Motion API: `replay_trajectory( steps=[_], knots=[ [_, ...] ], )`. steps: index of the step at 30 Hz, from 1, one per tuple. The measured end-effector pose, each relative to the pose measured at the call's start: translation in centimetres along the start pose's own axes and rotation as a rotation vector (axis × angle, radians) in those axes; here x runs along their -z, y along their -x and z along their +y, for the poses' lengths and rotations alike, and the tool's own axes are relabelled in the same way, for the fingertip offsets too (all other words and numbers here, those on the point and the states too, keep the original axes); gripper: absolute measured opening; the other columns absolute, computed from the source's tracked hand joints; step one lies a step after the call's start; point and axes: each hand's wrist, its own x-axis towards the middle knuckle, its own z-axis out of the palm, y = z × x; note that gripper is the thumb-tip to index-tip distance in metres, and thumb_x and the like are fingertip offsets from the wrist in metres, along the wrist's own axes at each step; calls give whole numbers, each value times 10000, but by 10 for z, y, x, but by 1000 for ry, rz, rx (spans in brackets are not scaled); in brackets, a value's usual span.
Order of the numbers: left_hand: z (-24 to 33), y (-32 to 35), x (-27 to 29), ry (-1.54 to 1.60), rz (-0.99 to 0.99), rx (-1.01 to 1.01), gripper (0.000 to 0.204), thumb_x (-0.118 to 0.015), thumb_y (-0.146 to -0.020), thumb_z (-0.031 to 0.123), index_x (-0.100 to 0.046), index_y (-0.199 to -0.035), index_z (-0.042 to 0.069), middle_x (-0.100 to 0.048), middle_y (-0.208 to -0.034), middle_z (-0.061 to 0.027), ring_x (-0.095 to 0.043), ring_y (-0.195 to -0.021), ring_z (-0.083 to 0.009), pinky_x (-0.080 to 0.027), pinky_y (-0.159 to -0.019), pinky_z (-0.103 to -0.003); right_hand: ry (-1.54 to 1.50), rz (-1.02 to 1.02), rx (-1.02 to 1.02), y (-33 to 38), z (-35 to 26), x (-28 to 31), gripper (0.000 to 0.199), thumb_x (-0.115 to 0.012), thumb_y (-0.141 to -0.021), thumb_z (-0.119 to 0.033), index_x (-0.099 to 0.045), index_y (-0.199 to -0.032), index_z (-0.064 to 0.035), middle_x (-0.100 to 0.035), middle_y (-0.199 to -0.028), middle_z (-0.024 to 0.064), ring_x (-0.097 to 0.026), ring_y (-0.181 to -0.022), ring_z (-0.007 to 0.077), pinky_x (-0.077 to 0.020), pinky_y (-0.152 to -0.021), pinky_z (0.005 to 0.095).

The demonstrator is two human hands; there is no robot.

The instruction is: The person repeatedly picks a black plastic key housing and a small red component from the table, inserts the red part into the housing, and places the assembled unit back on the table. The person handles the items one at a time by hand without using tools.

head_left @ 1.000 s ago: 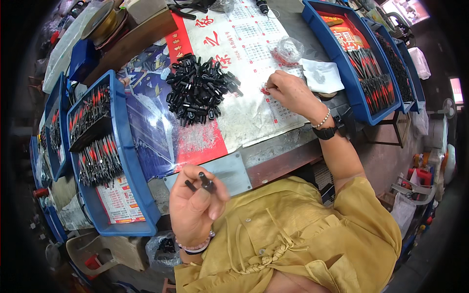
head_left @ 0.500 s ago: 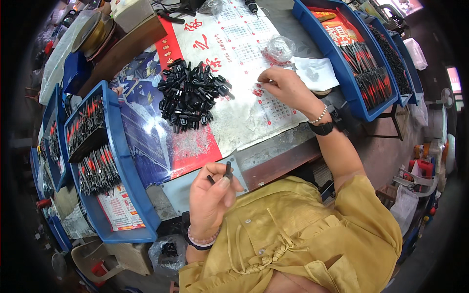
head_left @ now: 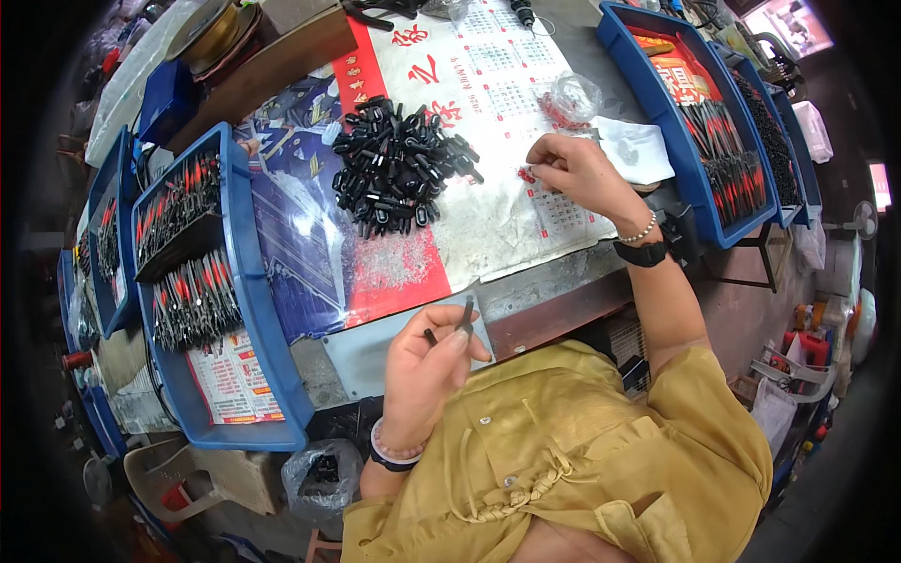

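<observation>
My left hand (head_left: 424, 371) is closed around a small black part (head_left: 466, 317) in front of the table edge. One dark stub stands up past the thumb, and another dark end (head_left: 430, 336) shows between the fingers. My right hand (head_left: 584, 175) reaches over the printed sheet, its thumb and forefinger pinched together. Beside those fingertips lie several small red pieces (head_left: 526, 175). Whatever the pinch holds is too small to make out. A heap of black plastic parts (head_left: 394, 164) is piled on the sheet between and beyond my hands.
On the left, a blue tray (head_left: 246, 281) holds rows of black-and-red tools (head_left: 197, 300). Another blue tray (head_left: 648, 94) at the right holds similar tools. A clear plastic bag (head_left: 574, 98) with red pieces and a white paper (head_left: 638, 150) lie beyond my right hand.
The whole view has shifted, so the table sits slightly farther right and higher. My right hand stays by the red pieces with its fingers more curled. My left hand keeps its black part.
</observation>
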Motion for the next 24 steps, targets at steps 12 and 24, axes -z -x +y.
replay_trajectory(
  steps=[12, 24],
  knots=[
    [-7, -7, -4, -31, -78, 1, 177, -509, -938, 45, -525, -1109, 4, -650, -807, -82, -412, -535, -17, -331, -490, -167, -387, 95, -133, 20, -7, -1, 111, -616, -880, -42, -619, -944, 48, -651, -796, 61, -634, -692, 104, -522, -628, 230],
    [-11, -2, -13, -158, 38, -145, 158, -553, -906, 6, -490, -1050, -1, -634, -846, -57, -581, -723, -60, -452, -638, -200, -851, -161, -246, 87, -81, -62, 133, -601, -894, -61, -627, -962, 50, -645, -855, 56, -611, -705, 85, -501, -636, 214]
  ],
)
